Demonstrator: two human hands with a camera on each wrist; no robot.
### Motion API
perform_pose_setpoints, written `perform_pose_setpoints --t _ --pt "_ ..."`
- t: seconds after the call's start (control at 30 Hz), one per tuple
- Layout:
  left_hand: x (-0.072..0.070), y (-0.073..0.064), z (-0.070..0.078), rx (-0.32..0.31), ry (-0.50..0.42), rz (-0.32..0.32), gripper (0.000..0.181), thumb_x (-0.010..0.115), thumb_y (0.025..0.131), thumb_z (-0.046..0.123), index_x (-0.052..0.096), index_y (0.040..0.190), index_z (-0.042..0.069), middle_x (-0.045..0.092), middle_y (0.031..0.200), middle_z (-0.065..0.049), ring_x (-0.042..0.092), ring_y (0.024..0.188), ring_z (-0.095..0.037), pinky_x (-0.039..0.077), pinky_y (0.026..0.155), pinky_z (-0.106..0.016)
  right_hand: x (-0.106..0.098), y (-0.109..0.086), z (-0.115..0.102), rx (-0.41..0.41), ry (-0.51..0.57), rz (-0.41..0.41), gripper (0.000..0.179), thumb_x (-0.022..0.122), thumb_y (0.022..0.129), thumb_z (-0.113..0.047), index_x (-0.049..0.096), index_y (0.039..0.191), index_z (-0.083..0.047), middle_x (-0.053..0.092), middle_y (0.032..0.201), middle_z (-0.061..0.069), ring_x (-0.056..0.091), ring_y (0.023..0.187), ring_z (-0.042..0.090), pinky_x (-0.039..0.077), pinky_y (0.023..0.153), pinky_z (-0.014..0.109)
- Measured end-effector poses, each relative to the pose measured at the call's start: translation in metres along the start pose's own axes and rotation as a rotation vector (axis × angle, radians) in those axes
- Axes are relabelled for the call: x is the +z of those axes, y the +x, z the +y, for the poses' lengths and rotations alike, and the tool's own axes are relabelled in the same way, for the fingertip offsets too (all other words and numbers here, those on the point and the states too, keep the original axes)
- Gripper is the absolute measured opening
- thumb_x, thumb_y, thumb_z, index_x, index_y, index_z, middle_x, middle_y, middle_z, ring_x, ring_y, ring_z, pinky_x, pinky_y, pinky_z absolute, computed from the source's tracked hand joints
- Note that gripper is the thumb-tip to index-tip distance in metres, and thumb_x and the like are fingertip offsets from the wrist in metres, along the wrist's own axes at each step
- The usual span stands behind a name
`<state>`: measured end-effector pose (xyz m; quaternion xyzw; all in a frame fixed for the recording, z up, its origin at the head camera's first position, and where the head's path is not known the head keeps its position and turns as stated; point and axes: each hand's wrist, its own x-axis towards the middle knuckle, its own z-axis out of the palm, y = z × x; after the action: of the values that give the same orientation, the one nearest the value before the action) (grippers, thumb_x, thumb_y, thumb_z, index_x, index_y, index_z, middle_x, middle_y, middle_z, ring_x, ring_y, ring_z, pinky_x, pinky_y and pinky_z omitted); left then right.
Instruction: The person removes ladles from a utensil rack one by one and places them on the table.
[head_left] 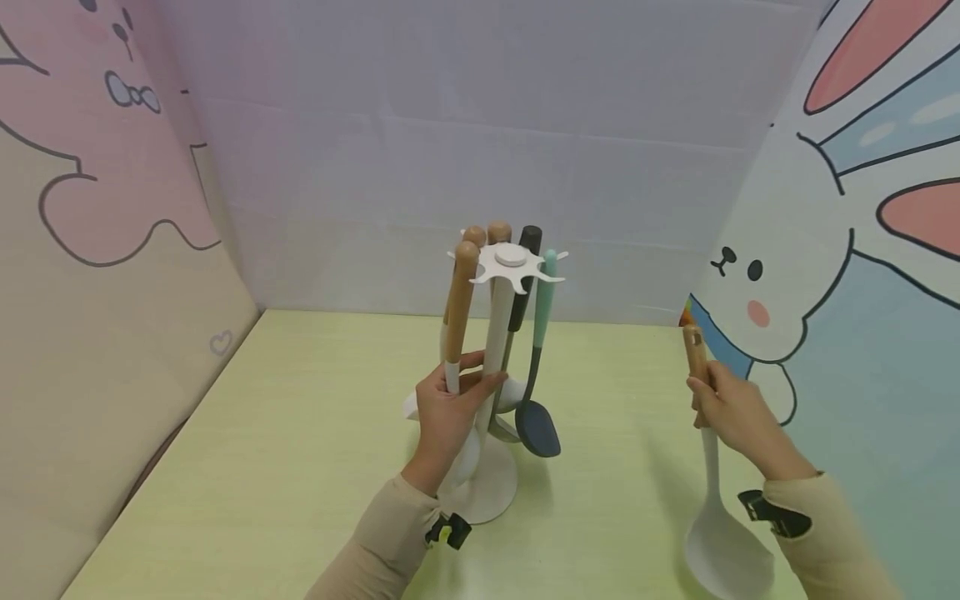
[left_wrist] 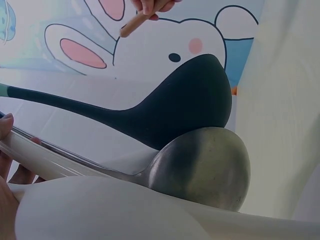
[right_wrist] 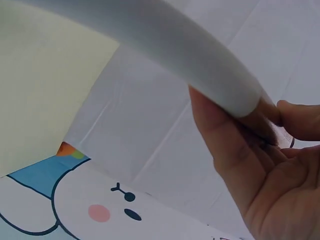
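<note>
A white utensil rack [head_left: 498,325] stands upright on the table, its notched top holding hanging utensils. My left hand [head_left: 450,408] grips the rack's pole, thumb and fingers round it at mid-height, among the hanging handles. Beside that hand hang a dark turner [head_left: 538,429] with a mint-green handle and a metal ladle [left_wrist: 205,167]. Brown-handled utensils [head_left: 461,304] hang on the left, their white lower parts partly behind the left hand and forearm. Over at the right, my right hand [head_left: 738,412] holds a white spatula [head_left: 723,546] by its wooden handle, head pointing down.
The rack's round white base [head_left: 495,500] rests on a pale yellow-green table [head_left: 322,392]. A plain pale wall sheet [head_left: 480,150] rises behind the table. Side panels with cartoon animals [head_left: 795,292] border it left and right.
</note>
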<state>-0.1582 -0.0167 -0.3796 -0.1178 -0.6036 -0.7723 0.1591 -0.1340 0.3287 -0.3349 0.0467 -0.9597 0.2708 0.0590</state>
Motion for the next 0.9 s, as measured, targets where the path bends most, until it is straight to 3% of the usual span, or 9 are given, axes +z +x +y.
perform_pose_setpoints --t 0.37,0.9 --pt "0.0 0.0 0.0 -0.001 0.007 -0.001 0.031 0.08 0.079 -0.004 0.069 0.108 -0.007 0.071 0.109 -0.018 0.073 0.091 -0.032 0.057 0.082 -0.04 -0.002 0.011 0.045 0.111 0.016 -0.082 0.032 0.037 0.108 -0.019 0.046 0.105 0.011 0.062 0.08 0.014 0.066 0.062 0.021 0.051 0.057 0.036" --pt "0.001 0.0 0.002 -0.026 0.013 0.004 0.031 0.079 0.08 -0.004 0.069 0.109 -0.006 0.071 0.11 -0.017 0.072 0.093 -0.032 0.055 0.087 -0.046 0.003 0.024 0.075 0.184 0.098 -0.172 0.036 0.032 0.108 -0.02 0.044 0.106 0.014 0.061 0.082 0.017 0.066 0.064 0.024 0.055 0.056 0.038"
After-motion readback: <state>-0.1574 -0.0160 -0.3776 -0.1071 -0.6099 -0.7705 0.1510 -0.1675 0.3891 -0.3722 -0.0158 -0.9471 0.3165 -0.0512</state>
